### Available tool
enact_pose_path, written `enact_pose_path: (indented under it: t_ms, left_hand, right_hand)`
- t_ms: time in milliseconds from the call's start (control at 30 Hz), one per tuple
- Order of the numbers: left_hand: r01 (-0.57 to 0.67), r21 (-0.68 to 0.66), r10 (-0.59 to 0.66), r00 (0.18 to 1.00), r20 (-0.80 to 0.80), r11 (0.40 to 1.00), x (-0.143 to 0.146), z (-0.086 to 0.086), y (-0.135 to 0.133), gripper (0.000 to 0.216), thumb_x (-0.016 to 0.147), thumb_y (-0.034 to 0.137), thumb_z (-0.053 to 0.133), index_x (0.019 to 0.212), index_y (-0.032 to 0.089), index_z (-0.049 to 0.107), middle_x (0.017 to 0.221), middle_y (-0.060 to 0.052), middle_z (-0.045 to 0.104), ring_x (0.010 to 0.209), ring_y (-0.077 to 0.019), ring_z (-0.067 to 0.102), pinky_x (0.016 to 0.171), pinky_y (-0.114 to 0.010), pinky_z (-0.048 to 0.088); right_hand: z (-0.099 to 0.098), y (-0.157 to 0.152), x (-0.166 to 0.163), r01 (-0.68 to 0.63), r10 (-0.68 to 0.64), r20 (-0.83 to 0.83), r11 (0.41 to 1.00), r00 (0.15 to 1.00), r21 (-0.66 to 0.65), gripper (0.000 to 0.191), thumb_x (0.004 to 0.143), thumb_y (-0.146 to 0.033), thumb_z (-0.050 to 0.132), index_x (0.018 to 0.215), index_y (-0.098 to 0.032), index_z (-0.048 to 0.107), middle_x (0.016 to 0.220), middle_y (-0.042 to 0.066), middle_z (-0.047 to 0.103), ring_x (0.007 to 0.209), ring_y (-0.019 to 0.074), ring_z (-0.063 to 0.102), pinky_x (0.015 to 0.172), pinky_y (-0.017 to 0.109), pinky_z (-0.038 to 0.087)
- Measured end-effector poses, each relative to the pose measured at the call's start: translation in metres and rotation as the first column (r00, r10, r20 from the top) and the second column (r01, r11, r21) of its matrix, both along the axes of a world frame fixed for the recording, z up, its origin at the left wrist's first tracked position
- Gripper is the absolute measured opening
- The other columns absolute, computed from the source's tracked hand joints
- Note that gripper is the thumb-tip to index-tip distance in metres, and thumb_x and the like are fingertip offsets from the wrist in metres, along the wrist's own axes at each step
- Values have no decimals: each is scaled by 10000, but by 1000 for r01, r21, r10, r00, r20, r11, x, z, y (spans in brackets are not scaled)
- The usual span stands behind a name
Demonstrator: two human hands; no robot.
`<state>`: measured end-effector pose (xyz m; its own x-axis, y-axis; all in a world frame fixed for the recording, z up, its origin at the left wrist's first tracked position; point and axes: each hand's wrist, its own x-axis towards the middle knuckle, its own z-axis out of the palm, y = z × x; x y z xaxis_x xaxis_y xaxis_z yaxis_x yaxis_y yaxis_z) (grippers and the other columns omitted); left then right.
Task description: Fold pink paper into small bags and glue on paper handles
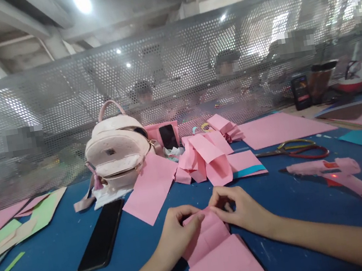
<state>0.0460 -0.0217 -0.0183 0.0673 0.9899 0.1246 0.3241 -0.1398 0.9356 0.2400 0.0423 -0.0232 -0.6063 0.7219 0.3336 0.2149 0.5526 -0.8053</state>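
Both hands meet at the far edge of a creased pink paper strip (208, 236) on the blue table. My left hand (178, 229) pinches the strip's left side, thumb on top. At its top right corner, my right hand (235, 207) grips the same edge between thumb and fingers. Closer to me, a pink folded paper piece (225, 266) lies at the strip's near end; whether the two are joined I cannot tell. Beyond my hands lies a heap of folded pink papers (209, 154), with a blue strip (248, 171) on one of them.
At right lie a pink glue gun (341, 174) with a lit red light and a pair of scissors (293, 149). A black phone (102, 235) and a pale backpack (117, 145) are at left, near green sheets (39, 217). A perforated metal screen (169, 64) borders the table's back.
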Motion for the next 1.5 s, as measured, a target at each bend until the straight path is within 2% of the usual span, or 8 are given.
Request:
enact_pose_path:
  t_ms: [167,567,700,833,1067,1333,1400,1500]
  left_hand:
    - [9,10,-9,1000,-5,1000,3,3,-1,186,814,230,565,700,139,681,657,-17,664,641,-152,578,616,-227,412]
    - [17,29,-19,998,65,999,8,2,0,159,807,190,529,660,156,580,648,12,564,662,-137,509,647,-228,388]
    - [35,-2,-34,991,133,999,7,2,3,160,794,205,552,642,157,561,617,27,510,614,-119,466,597,-218,355]
    - [51,-35,-44,985,165,998,6,5,3,143,770,224,553,646,155,570,611,24,515,600,-117,465,587,-220,355]
    - [59,-61,-49,986,162,996,5,10,3,131,744,234,538,651,149,575,614,13,527,603,-123,466,585,-225,352]
    - [31,79,-33,999,19,996,8,11,-3,144,780,187,526,642,161,557,635,13,543,660,-139,495,660,-242,382]
    - [26,104,-25,1000,-9,994,9,10,-3,147,779,167,520,635,162,553,629,15,549,657,-140,503,663,-242,386]
    - [35,77,-36,999,12,996,8,8,-2,144,774,167,520,636,159,559,626,14,554,651,-140,510,650,-238,385]
  right_hand:
    - [3,0,-5,-49,38,-63,982,997,-182,152,842,-288,626,757,-168,584,651,-30,545,541,95,434,499,217,332]
    - [5,-7,-9,-54,32,-92,967,995,-248,150,836,-251,609,725,-165,556,636,-48,481,554,89,378,504,215,294]
    - [4,-10,-9,8,-21,-83,988,996,-154,129,836,-248,630,739,-171,592,619,-46,505,525,90,395,484,214,309]
    - [3,-12,-6,54,-43,-100,992,994,111,61,828,-175,643,768,-182,642,694,-14,596,597,108,520,535,217,380]
    - [5,-7,3,-67,106,-41,836,994,544,138,879,-96,595,883,-208,675,830,14,693,772,134,620,699,241,449]
    - [4,-10,-3,76,-74,-23,993,997,90,76,833,-201,683,764,-187,654,665,-27,620,555,97,518,487,203,364]
    - [3,-9,-3,76,-72,-38,991,997,106,88,834,-204,689,755,-186,655,664,-27,618,561,96,518,493,202,365]
    - [2,-7,0,19,0,-58,946,998,323,100,864,-179,657,764,-185,659,721,-10,640,643,108,570,582,215,408]
